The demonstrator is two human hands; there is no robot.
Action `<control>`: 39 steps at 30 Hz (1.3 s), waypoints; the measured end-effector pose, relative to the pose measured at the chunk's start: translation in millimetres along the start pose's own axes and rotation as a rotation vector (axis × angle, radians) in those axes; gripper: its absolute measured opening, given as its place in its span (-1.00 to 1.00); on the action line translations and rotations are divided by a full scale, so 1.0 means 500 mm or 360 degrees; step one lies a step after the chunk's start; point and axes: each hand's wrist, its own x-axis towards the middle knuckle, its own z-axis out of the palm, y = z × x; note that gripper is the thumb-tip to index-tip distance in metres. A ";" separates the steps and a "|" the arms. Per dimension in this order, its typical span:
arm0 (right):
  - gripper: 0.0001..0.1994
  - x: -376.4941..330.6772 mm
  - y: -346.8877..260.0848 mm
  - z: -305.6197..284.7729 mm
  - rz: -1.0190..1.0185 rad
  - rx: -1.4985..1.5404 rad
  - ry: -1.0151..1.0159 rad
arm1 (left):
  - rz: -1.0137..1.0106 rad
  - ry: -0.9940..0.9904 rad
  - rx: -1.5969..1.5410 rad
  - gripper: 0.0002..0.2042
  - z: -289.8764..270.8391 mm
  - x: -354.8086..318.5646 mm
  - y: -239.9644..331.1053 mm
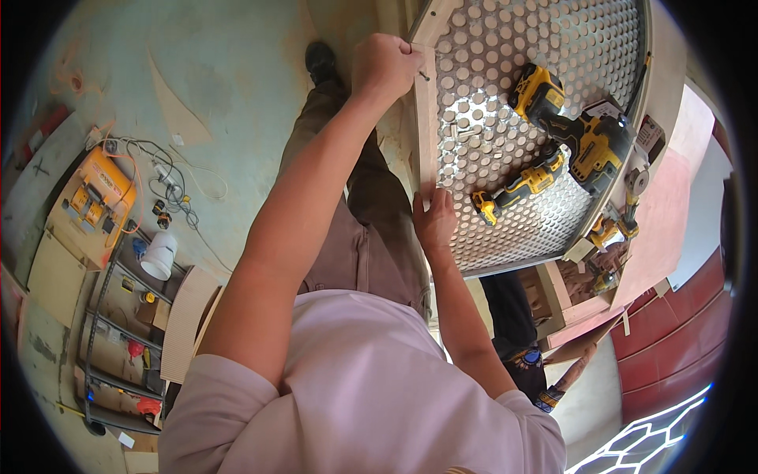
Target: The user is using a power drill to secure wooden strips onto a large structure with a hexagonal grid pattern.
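Observation:
A narrow wooden strip (425,150) runs along the near side of a perforated metal panel (482,87). My left hand (385,67) is closed at the strip's far end, with the fingers curled in at its edge. A small dark screw or pin (425,77) sticks out of the wood beside those fingertips. At the near end my right hand (436,225) grips the strip, thumb raised along its left edge and the other fingers bent. Close to the right hand, a slim yellow and black cordless power tool (521,187) lies on the panel.
A larger yellow and black cordless tool (596,150) rests farther right on the panel. Left on the floor are an orange-yellow case (103,193), tangled cables (170,182), a white bucket (159,254) and a black rack (91,347). Another person's arm (576,367) shows at lower right.

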 end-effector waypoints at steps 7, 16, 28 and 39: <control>-0.72 -0.005 0.001 0.000 0.0024 -0.0026 -0.0060 | -0.0063 -0.0006 -0.0129 -0.78 0.007 -0.003 -0.005; -0.68 0.000 -0.007 -0.001 0.0042 0.0037 -0.0043 | -0.0043 0.0010 -0.0244 -0.77 0.024 0.004 -0.026; -0.69 0.021 -0.003 -0.029 0.0075 0.0167 0.0002 | -0.0284 -0.0194 -0.0509 -0.77 0.011 0.013 -0.016; -0.75 0.076 -0.017 -0.045 0.0404 0.0474 -0.0188 | -0.0266 -0.0169 -0.0608 -0.81 0.013 0.012 -0.008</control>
